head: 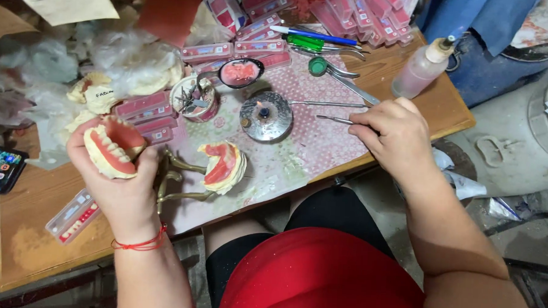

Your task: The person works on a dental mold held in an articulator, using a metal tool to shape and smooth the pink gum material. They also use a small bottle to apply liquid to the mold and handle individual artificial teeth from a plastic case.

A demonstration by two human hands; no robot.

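The left hand (118,179) grips a denture model (112,147) above the tabletop (35,200), teeth facing right, while the right hand (391,135) pinches a thin metal tool (335,119) lying sideways, its tip pointing left toward the small burner (265,115).

Our left hand (118,173) is up w/ palm facing away, fingers curled in a full grip, forearm running down to the bottom edge, a red thread round the wrist. Our right hand (393,137) sits knuckles-up, thumb & forefinger pinched tight in a fine grip, forearm angling down to the lower right.
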